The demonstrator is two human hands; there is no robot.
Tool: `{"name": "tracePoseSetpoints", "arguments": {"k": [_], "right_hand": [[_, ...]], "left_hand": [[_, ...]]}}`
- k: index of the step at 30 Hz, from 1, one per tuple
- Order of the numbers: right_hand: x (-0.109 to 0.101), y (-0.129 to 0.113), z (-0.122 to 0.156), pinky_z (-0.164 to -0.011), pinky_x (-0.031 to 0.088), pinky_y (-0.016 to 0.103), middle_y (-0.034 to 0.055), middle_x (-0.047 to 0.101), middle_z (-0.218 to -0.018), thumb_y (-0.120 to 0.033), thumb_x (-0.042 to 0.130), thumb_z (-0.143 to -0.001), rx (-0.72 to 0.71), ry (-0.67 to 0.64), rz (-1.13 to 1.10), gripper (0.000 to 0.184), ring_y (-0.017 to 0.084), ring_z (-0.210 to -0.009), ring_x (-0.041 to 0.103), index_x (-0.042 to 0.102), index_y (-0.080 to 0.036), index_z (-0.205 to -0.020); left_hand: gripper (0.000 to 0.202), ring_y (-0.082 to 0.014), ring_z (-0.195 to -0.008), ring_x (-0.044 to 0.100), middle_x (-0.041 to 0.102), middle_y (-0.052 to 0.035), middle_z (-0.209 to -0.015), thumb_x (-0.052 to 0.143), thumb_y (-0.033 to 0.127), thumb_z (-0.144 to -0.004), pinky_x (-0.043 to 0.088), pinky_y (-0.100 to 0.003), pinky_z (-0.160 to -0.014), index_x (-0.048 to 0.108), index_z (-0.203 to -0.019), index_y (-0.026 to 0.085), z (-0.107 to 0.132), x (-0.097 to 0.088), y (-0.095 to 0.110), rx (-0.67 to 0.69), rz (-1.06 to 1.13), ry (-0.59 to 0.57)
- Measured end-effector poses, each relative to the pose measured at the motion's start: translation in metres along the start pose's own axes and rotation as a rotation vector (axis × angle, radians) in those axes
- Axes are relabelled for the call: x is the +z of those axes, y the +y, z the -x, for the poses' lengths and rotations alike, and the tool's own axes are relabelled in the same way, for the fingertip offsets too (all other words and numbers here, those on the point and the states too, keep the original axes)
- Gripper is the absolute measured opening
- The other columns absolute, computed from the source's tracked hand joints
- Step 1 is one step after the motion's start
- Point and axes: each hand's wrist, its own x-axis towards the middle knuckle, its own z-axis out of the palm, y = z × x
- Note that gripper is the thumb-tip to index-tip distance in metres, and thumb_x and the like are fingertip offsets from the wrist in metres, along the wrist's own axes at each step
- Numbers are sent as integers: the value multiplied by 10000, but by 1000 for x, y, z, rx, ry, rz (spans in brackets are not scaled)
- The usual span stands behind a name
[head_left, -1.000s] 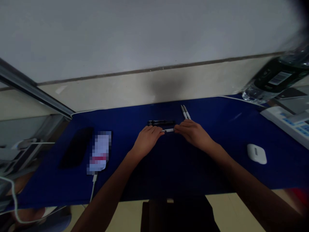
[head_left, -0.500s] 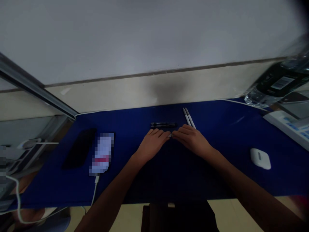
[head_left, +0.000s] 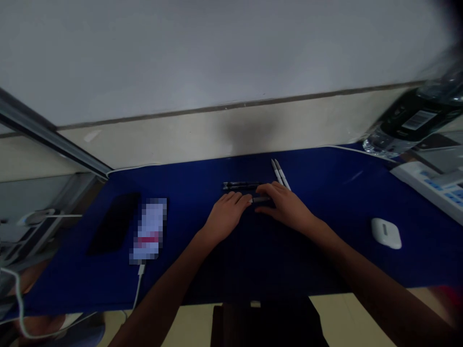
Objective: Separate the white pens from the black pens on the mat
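My left hand [head_left: 227, 214] is closed on the left end of a light-coloured pen [head_left: 259, 199] that lies crosswise, low over the blue table mat. Around that pen's right part, my right hand [head_left: 284, 205] has its thumb and fingers apart, without gripping it. Just beyond the hands, black pens [head_left: 240, 185] rest side by side, parallel to the edge of the wall. Two white pens with grey tips [head_left: 280, 173] lie slanted behind my right hand, their lower ends partly hidden by it.
On the left are a dark phone [head_left: 114, 223] and a lit phone [head_left: 149, 230] with a white cable [head_left: 138, 286]. To the right lie a white earphone case [head_left: 386, 233], a white device with blue keys [head_left: 430, 188] and a plastic bottle [head_left: 408, 120]. A wall [head_left: 173, 140] borders the back.
My right hand has opened its thumb and fingers and uncovered more of the pen between the hands. My left hand keeps its hold. The whole view has shifted slightly.
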Motion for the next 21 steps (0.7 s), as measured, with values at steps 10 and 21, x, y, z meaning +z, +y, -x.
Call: {"name": "tracePoseSetpoints", "arguments": {"k": [10,21], "right_hand": [[-2,-2,0,-829,475,382,92,641,-1029,-200,527,-942,-96,-5,-49,147,238,-963,556,603,-195,-1068],[-2,-2,-2,-748,437,342,62,626,-850,-247,549,-943,-35,-22,35,101,214,-831,545,588,-179,-879]], "left_hand": [[302,-206,-925,584,636,-53,-983,345,301,-1032,466,-356,-843,544,-1221,175,1,0,-2,-3,7,-22],[291,-203,-923,590,643,-56,-983,364,312,-1026,474,-353,-843,572,-1182,181,1,0,-1,6,51,-15]]}}
